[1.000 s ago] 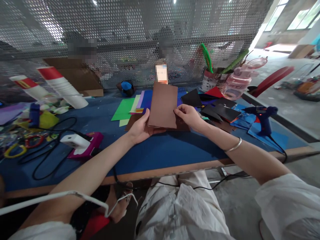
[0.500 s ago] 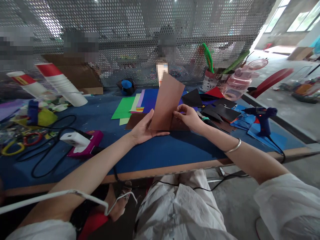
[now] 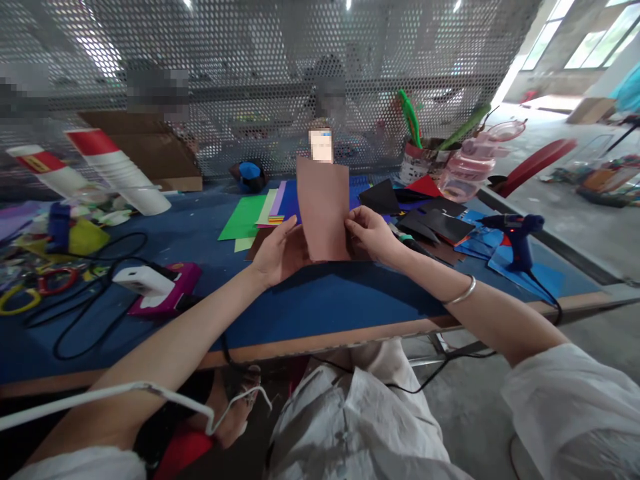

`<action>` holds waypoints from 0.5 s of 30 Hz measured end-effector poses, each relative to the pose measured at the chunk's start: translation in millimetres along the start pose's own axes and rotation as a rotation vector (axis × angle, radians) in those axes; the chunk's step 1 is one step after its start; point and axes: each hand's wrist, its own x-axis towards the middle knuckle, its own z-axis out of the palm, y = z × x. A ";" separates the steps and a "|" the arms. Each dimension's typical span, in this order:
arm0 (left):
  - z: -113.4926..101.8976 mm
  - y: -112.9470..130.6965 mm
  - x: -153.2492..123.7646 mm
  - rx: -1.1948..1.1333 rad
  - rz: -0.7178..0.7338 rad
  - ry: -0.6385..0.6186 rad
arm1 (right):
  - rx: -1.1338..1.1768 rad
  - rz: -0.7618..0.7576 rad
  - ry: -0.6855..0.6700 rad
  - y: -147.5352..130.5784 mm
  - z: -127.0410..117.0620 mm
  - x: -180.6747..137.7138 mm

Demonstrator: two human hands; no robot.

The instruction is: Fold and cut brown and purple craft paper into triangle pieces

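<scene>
A brown sheet of paper (image 3: 324, 210) stands upright above the blue table, its broad face towards me and its sides slightly curved. My right hand (image 3: 374, 235) pinches the sheet's right edge between thumb and fingers. At the lower left edge, my left hand (image 3: 280, 257) supports the sheet, thumb raised and fingertips partly hidden behind it. More brown paper (image 3: 257, 245) lies flat behind my left hand. Green sheets (image 3: 242, 217) and blue sheets (image 3: 290, 203) are stacked just beyond.
A blue glue gun (image 3: 520, 240) with a lit red light stands at right, near black paper pieces (image 3: 453, 225). A pink bottle (image 3: 465, 173) and tool pot (image 3: 415, 162) sit behind. Scissors (image 3: 57, 280), cables and a purple power strip (image 3: 173, 293) lie left. Paper cups (image 3: 125, 177) lean farther back.
The brown sheet has turned from a rightward tilt to nearly upright, facing me more squarely. My left fingers have moved further behind it; my right hand keeps its pinch.
</scene>
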 end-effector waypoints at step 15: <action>-21.3 4.4 9.6 0.159 0.287 0.246 | -0.148 -0.015 0.242 5.8 -19.1 18.9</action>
